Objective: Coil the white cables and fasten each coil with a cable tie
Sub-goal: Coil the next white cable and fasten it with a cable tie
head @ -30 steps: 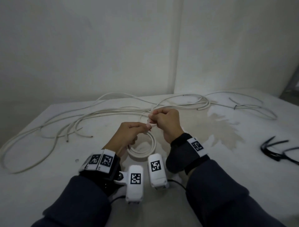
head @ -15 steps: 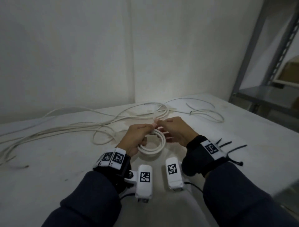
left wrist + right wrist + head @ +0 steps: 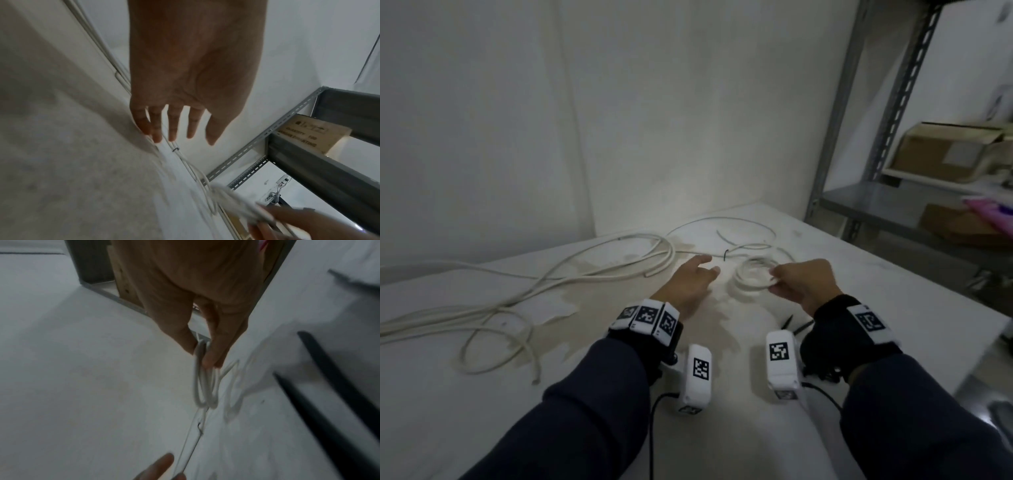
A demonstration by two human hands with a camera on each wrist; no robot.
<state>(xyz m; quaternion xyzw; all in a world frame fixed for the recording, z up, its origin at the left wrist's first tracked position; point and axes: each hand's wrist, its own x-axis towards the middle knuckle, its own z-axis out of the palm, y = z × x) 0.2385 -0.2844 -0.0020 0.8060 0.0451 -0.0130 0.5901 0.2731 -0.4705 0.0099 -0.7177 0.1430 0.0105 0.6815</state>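
Note:
My right hand pinches the near edge of a small white cable coil, held just above the white table; the right wrist view shows thumb and fingers clamped on the coil. My left hand hovers to the left of the coil with straight, spread fingers and holds nothing. Loose white cables trail across the table's left and back. Black cable ties lie by my right wrist; they appear as dark strips in the right wrist view.
A grey metal shelf rack stands at the table's right, with cardboard boxes on it. Another thin white cable with a dark tie lies behind the coil. The wall corner runs close behind the table.
The left hand has let go of the coil and opened. The right hand has carried the coil rightward. My view has swung right, bringing the shelf into sight.

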